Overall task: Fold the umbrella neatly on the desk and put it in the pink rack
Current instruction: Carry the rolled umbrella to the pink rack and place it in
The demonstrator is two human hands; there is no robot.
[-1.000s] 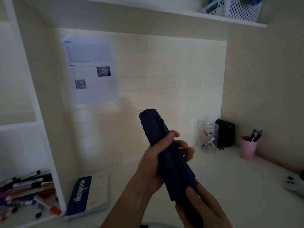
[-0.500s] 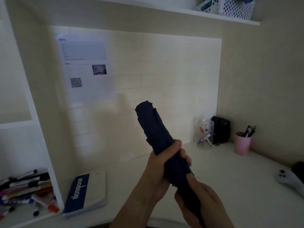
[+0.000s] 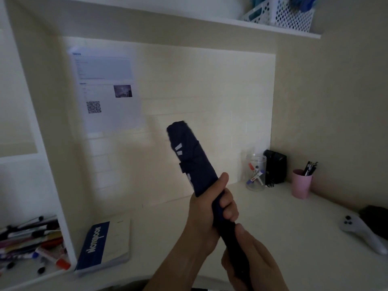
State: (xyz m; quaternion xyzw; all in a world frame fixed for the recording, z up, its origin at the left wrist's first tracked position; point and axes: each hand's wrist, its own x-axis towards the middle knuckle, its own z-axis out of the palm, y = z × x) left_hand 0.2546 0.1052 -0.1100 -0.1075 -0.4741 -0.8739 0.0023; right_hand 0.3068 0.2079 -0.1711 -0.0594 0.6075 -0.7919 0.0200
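A navy folding umbrella (image 3: 190,156), rolled into a tight tube with white stripe marks and a strap tab on its side, is held above the white desk (image 3: 273,223), its top tilted up and to the left. My left hand (image 3: 206,208) is wrapped around the middle of the canopy, thumb up along the cloth. Below it, my right hand (image 3: 252,257) grips the lower end near the handle, which is hidden in my palm. No pink rack shows in this view.
On the desk's back right stand a pink cup of pens (image 3: 301,183), a clear jar of markers (image 3: 255,172) and a black box (image 3: 275,169). A white game controller (image 3: 361,234) lies at the right edge, a blue notebook (image 3: 104,244) at left, markers (image 3: 31,244) in the side cubby.
My left hand slid down the canopy toward the handle, baring more rolled cloth. The umbrella turned, so its white stripes and strap tab now face me. Right hand kept its grip.
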